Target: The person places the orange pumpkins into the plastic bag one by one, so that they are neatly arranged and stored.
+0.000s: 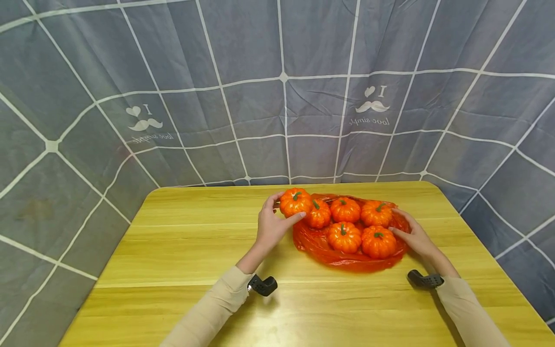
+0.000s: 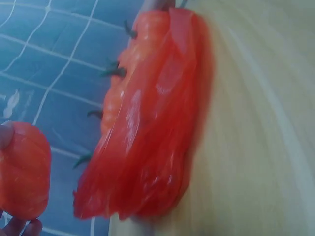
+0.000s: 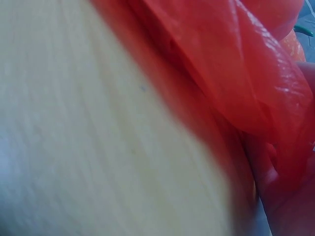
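My left hand [image 1: 272,224] grips a small orange pumpkin [image 1: 296,202] with a green stem, thumb in front and fingers behind. In the left wrist view that pumpkin [image 2: 24,169] appears apart from the bag. Several similar pumpkins [image 1: 344,237] sit in an opened red plastic bag [image 1: 342,260], its rim spread low around them. My right hand [image 1: 418,238] holds the bag's right side, thumb by the nearest pumpkin [image 1: 378,242]. In the right wrist view, red plastic [image 3: 236,73] partly covers that hand [image 3: 290,206], hiding most of its fingers.
The bag stands on a yellow wood-grain table [image 1: 182,260], toward its far edge. A grey-blue curtain [image 1: 243,111] with white lines hangs behind and at both sides. Black wrist devices [image 1: 263,285] sit at both beige sleeves [image 1: 212,306].
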A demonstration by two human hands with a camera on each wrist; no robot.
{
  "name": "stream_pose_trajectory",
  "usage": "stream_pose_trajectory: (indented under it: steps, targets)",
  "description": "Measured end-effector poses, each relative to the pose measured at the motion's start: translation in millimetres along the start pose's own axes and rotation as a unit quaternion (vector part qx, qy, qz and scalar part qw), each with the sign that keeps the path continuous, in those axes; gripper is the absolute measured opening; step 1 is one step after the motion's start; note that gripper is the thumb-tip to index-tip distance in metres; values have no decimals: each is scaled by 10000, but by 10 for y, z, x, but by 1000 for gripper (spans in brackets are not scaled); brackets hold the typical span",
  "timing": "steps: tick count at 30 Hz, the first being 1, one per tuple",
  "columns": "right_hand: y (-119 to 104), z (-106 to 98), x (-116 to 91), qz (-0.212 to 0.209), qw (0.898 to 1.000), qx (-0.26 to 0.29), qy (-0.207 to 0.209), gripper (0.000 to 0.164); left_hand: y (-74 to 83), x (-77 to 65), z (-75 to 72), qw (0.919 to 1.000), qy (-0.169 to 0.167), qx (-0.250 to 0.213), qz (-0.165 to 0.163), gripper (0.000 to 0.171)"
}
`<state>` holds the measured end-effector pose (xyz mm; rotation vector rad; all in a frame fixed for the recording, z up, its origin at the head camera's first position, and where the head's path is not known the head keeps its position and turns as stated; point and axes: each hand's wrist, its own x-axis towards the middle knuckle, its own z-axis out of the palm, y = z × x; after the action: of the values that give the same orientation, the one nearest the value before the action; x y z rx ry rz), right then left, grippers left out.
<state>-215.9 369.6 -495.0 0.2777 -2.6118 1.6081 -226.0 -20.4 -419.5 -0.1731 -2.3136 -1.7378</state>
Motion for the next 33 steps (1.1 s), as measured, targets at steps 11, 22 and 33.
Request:
stream_pose_trajectory:
  steps: [11,22,33]
  targets:
    - [7,-5,0,157,9998,-99,-43,62,16,-176,277,9967,-677,442,75,73]
    - [33,-2,-6,52,10000,-20,-35,62,-88,-297,378,9928,-910,767,138,75]
    - [34,-9,-5,47,10000,43,-38,61,-205,-374,344,9884,-1044,1090,188,76]
